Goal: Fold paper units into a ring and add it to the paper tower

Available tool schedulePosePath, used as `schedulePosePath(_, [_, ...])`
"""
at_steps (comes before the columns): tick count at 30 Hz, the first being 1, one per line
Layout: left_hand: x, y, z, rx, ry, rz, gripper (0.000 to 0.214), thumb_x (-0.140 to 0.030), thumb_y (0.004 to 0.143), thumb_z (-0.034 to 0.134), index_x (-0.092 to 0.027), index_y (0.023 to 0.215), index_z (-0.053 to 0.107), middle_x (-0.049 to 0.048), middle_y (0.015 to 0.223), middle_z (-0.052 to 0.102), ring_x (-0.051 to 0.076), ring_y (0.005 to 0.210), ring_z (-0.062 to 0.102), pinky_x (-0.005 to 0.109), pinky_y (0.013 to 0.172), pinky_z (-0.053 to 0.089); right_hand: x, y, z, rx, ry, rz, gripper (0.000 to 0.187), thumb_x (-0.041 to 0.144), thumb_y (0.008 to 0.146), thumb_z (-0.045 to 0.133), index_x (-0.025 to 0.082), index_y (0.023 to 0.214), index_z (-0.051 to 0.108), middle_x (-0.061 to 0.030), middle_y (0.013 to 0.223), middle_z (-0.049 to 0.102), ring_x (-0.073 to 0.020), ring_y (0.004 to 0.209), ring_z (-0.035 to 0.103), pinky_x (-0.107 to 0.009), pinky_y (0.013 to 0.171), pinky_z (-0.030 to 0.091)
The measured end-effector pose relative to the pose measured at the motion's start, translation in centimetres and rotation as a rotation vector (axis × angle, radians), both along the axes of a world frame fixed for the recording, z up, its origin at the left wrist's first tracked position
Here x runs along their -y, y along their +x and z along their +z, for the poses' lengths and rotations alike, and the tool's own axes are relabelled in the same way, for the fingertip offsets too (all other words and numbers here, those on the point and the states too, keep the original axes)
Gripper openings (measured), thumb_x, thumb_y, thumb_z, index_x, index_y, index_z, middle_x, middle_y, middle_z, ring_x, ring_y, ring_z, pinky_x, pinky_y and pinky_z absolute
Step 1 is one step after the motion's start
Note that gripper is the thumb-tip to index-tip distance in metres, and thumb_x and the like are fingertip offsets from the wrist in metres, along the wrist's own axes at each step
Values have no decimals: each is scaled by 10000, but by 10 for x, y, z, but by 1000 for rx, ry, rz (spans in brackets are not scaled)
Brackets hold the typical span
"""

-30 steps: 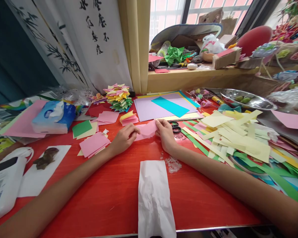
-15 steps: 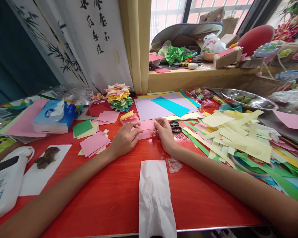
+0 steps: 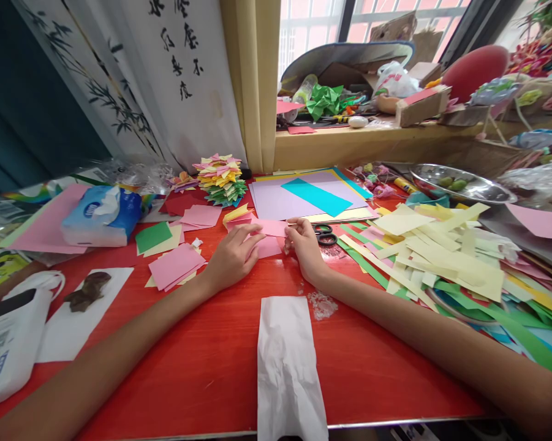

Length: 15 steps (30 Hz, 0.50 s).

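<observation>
A small pink sheet of paper (image 3: 272, 228) is stretched between my two hands over the red table. Its left end is pinched by my left hand (image 3: 236, 256), its right end by the fingertips of my right hand (image 3: 304, 246). Just below it, partly covered, lies another piece of pink paper (image 3: 268, 247). Black-handled scissors (image 3: 326, 236) rest right beside my right hand. Left of my left hand are stacked pink paper rectangles (image 3: 175, 266) and a green paper piece (image 3: 153, 237). Behind, a lilac sheet (image 3: 270, 201) carries a turquoise strip (image 3: 316, 197).
A tower of folded paper (image 3: 220, 180) stands at the back. Paper scraps (image 3: 445, 251) pile up on the right, near a metal dish (image 3: 473, 195). A tissue pack (image 3: 100, 217) sits at left. White crumpled paper (image 3: 288, 361) lies at the front edge.
The pink sheet between my hands has shifted slightly and lies flatter, showing more of the pink piece below. My hands have hardly moved.
</observation>
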<state>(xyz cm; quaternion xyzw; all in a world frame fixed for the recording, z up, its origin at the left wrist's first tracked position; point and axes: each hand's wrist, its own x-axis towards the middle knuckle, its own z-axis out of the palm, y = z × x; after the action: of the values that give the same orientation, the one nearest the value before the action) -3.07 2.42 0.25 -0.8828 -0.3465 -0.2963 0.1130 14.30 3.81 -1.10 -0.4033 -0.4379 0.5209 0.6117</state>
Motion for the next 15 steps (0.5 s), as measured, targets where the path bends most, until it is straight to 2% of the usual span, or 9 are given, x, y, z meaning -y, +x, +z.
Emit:
schedulePosePath(6, [-2,1,-1,-42,37,28,351,-160,846,413,-132,1184,501,104,1200,540,219,1125,458,394,969,394,1,0,0,35,12,10,167,196,730,459,209,891,420,87,658,421,-39,399,428,-192,394,377])
schedulePosePath(11, [-6,-1,-5,2,21,250,381,-174,837,407,-133,1204,500,102,1198,553,259,1079,456,435,926,384,6,-1,5,107,-12,43,199,227,739,456,210,932,409,68,729,453,-37,421,440,-183,385,374])
schedulePosePath(15, [-9,-2,-11,-16,15,365,389,-181,820,408,-119,1189,513,122,1194,551,291,1017,452,468,861,386,7,-1,7,131,-29,49,200,230,741,446,205,936,411,69,702,450,-38,426,432,-174,388,365])
